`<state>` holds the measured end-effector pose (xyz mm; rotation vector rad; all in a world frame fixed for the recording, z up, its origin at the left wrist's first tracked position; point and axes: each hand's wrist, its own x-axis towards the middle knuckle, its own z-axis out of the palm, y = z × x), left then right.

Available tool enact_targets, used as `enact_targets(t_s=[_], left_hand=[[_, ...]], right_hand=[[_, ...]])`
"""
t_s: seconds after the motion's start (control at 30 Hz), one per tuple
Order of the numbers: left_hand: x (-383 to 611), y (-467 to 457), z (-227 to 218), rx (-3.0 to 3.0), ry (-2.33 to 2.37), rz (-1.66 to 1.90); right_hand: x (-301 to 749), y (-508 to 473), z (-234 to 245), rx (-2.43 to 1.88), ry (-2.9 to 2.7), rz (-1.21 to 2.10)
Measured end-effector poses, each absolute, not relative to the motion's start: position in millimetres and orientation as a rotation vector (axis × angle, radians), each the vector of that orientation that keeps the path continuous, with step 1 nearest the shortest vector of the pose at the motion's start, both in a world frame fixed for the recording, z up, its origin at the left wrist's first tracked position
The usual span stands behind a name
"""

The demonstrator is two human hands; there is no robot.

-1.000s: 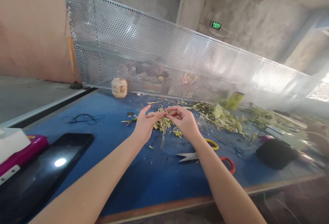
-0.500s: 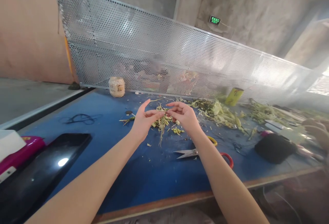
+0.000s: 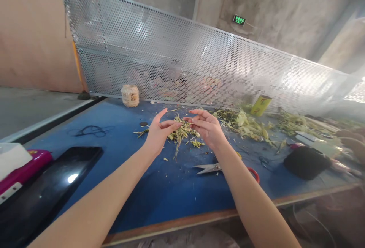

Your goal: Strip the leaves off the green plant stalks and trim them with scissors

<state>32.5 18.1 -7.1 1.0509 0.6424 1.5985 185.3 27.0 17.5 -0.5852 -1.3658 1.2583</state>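
My left hand point(image 3: 158, 133) is closed in a pinch, thumb against fingers, over the middle of the blue table point(image 3: 159, 202). Facing it, my right hand point(image 3: 209, 127) pinches too, its fingertips almost meeting the left ones. Between them is a thin plant strand, mostly hidden by the fingers. Beneath and behind the fingertips lies a small heap of dry, yellow-green plant scraps point(image 3: 179, 136), with thin strands trailing toward me. Scissors point(image 3: 209, 168) with one yellow and one red handle lie partly under my right forearm, blades pointing left.
A ball of pale twine point(image 3: 130, 96) stands at the back left. Dark thread point(image 3: 91, 130) and a black tablet-like slab point(image 3: 65, 179) lie on the left. A larger pile of husks point(image 3: 245, 124), a yellow-green can point(image 3: 261, 105) and a black object point(image 3: 306, 162) are right. Perforated metal panel point(image 3: 182, 50) behind.
My right hand has shifted slightly right, and its forearm covers more of the scissors' yellow handle. My left hand stays nearly in place, still pinching.
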Motion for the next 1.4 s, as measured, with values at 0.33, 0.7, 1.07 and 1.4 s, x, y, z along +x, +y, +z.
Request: enact_targets(t_s=[0.33, 0.7, 1.07, 1.4], left_hand=[[30, 22, -14, 1.185, 0.832, 1.546], [38, 18, -16, 1.011, 0.748, 1.353], [36, 19, -17, 0.851, 0.817, 1.384], [36, 14, -10, 0.852, 0.804, 1.389]], right_hand=[[177, 23, 12, -0.561, -1.599, 1.094], [167, -1, 11, -0.564, -2.359, -0.181], [166, 8, 0, -0.612, -2.528, -0.584], [165, 13, -2, -0.696, -2.415, -0.500]])
